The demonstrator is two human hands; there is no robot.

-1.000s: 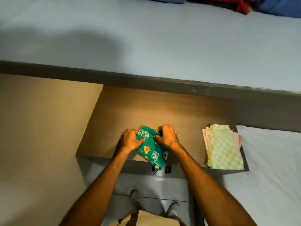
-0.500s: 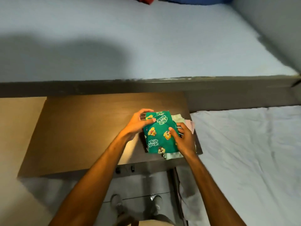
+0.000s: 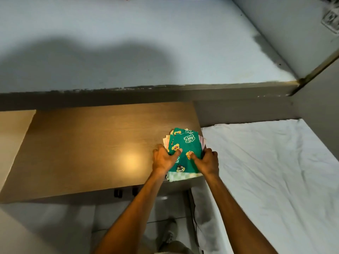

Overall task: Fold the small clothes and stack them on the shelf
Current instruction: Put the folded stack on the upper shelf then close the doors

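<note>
Here, shelf (image 3: 82,153): wooden top, bare to the left of both hands.
Left hand (image 3: 164,159): clasps the stack's left edge, thumb pressed on the green cartoon-print cloth (image 3: 185,149).
Green cartoon-print cloth: folded, lying between the two hands, on top of the checked and pink folded clothes (image 3: 178,176).
Right hand (image 3: 208,162): grips the stack's right edge, thumb on the green cloth.
White bedsheet (image 3: 266,171): right of the right hand.

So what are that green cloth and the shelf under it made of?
Green cloth: looks like soft printed cotton, matte, with cartoon figures and folded edges. Shelf: seems wood or wood-look laminate, with faint grain and a smooth, slightly glossy top that reflects a light spot.
</note>
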